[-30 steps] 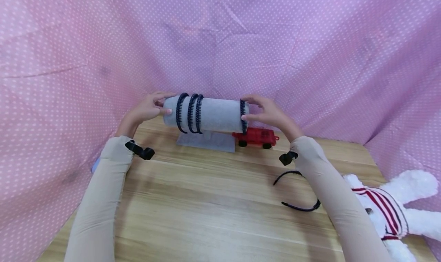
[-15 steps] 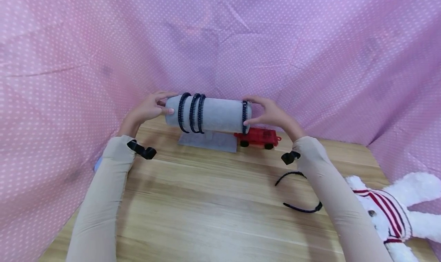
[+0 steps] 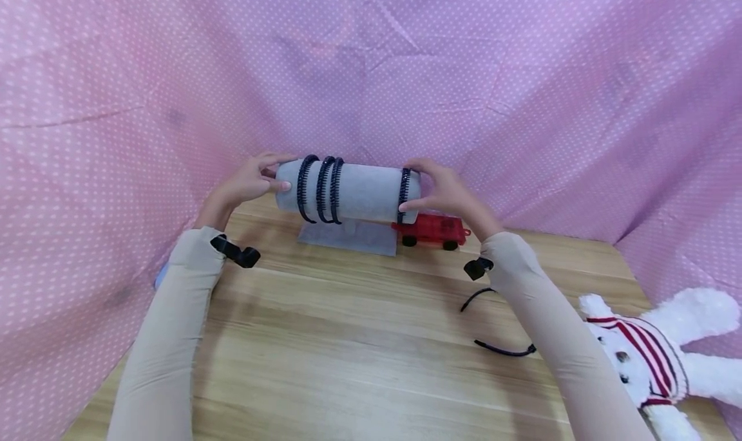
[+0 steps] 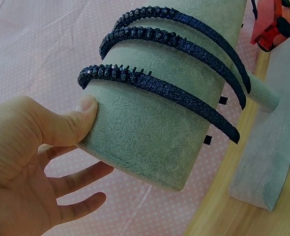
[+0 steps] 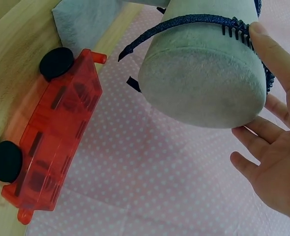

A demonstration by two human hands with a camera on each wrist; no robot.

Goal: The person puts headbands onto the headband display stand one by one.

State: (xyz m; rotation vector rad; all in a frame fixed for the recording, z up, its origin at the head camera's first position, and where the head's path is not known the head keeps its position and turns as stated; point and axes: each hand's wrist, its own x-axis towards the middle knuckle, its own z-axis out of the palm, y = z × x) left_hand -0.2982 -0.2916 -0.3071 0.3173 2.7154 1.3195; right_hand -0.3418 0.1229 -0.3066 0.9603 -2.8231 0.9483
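A grey velvety headband stand (image 3: 371, 193) has a horizontal cylinder on a post above a flat base (image 3: 348, 237). Three dark beaded headbands (image 3: 321, 190) sit round its left part, and one more headband (image 3: 404, 193) sits near its right end. My left hand (image 3: 246, 182) grips the cylinder's left end, thumb in front and fingers behind, as the left wrist view shows. With thumb and fingers, my right hand (image 3: 443, 187) pinches the right headband; in the right wrist view its thumb presses the toothed part (image 5: 238, 30).
A red toy car (image 3: 431, 230) stands just right of the base. Another black headband (image 3: 504, 349) lies on the wooden table (image 3: 348, 338), partly behind the right sleeve. A white plush toy (image 3: 643, 357) lies at the right. Pink dotted cloth (image 3: 371, 74) hangs behind.
My right hand has slid the right headband a little leftward along the cylinder, away from its right end. My left hand keeps its hold on the left end.
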